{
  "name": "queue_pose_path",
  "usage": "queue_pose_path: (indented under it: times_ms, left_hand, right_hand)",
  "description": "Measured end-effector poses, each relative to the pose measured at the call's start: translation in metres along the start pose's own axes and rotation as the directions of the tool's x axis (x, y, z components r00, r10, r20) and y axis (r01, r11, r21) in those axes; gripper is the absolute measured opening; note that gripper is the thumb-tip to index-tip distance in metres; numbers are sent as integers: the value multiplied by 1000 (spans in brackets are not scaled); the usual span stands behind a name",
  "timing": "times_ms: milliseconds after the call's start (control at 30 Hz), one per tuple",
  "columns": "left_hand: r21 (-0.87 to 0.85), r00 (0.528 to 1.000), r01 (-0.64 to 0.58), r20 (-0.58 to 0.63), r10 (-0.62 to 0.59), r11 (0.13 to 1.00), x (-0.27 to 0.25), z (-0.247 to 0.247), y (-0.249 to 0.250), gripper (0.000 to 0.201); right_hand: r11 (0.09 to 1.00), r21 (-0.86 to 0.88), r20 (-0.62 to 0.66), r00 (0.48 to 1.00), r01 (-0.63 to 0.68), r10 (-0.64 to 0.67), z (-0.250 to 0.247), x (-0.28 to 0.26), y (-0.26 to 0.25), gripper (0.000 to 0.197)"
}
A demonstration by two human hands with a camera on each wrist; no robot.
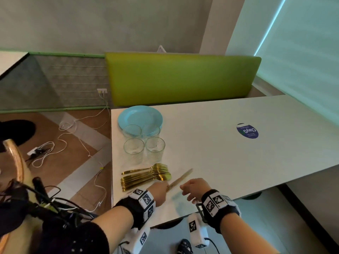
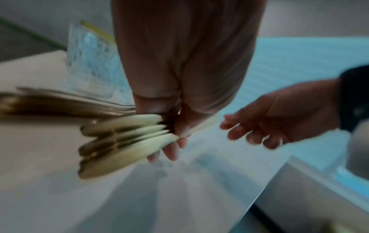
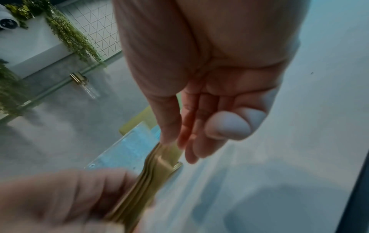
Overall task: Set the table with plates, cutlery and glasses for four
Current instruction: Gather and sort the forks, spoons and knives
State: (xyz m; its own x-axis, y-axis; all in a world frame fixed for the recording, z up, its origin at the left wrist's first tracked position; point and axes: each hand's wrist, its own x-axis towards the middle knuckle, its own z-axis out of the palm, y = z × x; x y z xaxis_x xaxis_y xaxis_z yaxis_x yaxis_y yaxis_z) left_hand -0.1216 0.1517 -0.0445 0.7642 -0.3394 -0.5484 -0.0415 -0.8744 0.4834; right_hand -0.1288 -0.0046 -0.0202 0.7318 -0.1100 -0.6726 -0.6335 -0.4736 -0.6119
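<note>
Readable text: round blue sticker (image 1: 247, 130) on the white table (image 1: 229, 153), word "ClayG…" upside down to the wearer, smaller print too fine to read. Black-and-white square-code markers on both wrist bands (image 1: 217, 201).

Materials: table top smooth, matte white, rectangular. Plates (image 1: 140, 118) light blue, round, glossy, stacked at the far left corner. Four clear textured glasses (image 1: 144, 142) upright in a two-by-two block just in front of the plates, back pair overlapping the plate rim in the head view. Gold metal forks and spoons (image 1: 145, 176) in a flat pile near the left edge, long axes roughly left to right, tines and bowls toward the right. Green padded bench back (image 1: 181, 77) behind the table.

Left hand (image 1: 159, 191) grips a bundle of gold knives (image 1: 180, 178) by the handle end, fingers curled round them; blades point away and to the right, raised off the table, motion-blurred. Left wrist view shows several flat blades fanned; exact count unclear.

Right hand (image 1: 194, 187) just beside the knives, fingers loose and slightly curled, holding nothing; fingertips (image 3: 191, 156) close to the blade ends, contact cannot be told
</note>
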Motion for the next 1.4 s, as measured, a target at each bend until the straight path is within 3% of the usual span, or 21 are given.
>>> queue_pose_path:
  times_ms: [100,233,533,833,1133,1267,1400]
  left_hand:
    - [247,1000,1,0,-2,969,-9,2,-25,42]
    - [381,1000,-19,-7,23,924,-15,2,-44,40]
    - [405,993,-32,-87,74,914,-14,7,-56,38]
    - [336,984,-57,-143,110,940,-8,9,-68,41]
    - [499,975,-4,-189,114,867,-6,9,-68,40]
    - [595,965,-28,-193,177,804,-6,7,-67,43]
    - [604,942,-86,-211,262,793,-5,1,-72,50]
  right_hand:
    - [1000,-10,-35,999,-22,22,-5,0,-1,14]
    - [997,-46,-68,996,-59,56,-11,1,-3,13]
    - [985,-161,-99,994,-63,48,-21,-2,-18,13]
    - [987,-142,-128,990,-78,59,-31,1,-13,12]
    - [989,-130,-152,987,-73,53,-40,1,-8,13]
    - [990,-124,-158,986,-64,44,-40,2,-8,11]
    - [993,-107,-160,987,-51,33,-41,2,-13,11]
